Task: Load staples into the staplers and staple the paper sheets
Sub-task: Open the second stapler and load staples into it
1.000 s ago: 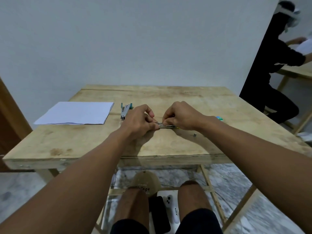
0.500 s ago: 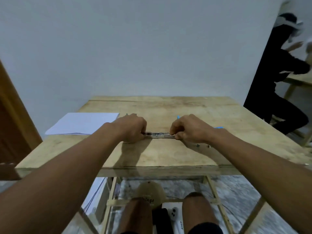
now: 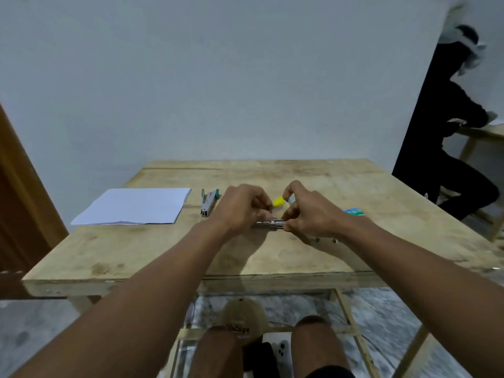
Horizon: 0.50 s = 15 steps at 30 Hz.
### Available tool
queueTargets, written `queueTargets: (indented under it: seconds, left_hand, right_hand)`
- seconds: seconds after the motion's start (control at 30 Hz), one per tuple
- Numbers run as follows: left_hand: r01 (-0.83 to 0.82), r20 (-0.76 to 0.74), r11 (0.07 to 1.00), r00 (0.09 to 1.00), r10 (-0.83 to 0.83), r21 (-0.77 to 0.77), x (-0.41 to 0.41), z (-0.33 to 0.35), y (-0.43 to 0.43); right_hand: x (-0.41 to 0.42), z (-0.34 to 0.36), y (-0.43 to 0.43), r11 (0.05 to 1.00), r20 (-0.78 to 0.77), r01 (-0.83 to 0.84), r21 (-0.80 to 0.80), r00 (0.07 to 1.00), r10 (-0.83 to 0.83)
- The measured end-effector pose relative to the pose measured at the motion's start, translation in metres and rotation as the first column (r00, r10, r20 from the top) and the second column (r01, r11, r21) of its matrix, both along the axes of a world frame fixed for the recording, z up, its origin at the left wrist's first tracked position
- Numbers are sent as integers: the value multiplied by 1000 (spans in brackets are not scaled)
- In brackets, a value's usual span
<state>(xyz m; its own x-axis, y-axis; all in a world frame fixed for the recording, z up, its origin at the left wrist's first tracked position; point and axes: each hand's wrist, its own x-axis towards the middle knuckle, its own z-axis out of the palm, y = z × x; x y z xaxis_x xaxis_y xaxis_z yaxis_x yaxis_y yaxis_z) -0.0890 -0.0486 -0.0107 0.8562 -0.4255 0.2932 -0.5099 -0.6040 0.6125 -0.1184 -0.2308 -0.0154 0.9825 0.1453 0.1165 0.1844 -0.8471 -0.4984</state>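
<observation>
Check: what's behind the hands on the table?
A yellow piece shows in the gap between the left hand and right hand, which grip the metal stapler; they cover its rest.

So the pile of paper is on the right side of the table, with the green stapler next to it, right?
No. The head view shows the pile of paper on the left side of the table. The green stapler does lie next to it.
</observation>
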Motion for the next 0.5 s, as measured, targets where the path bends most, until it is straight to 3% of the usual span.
queueTargets:
  seconds: [0.23,0.5]
  left_hand:
    - [-32,62,978,998,19,207,2,-5,-10]
    - [-59,82,965,996,40,256,7,-7,-14]
  right_hand:
    - [2,-1,-1,999,13,15,-37,1000,-15]
    - [0,1,0,999,20,28,-25,999,-27]
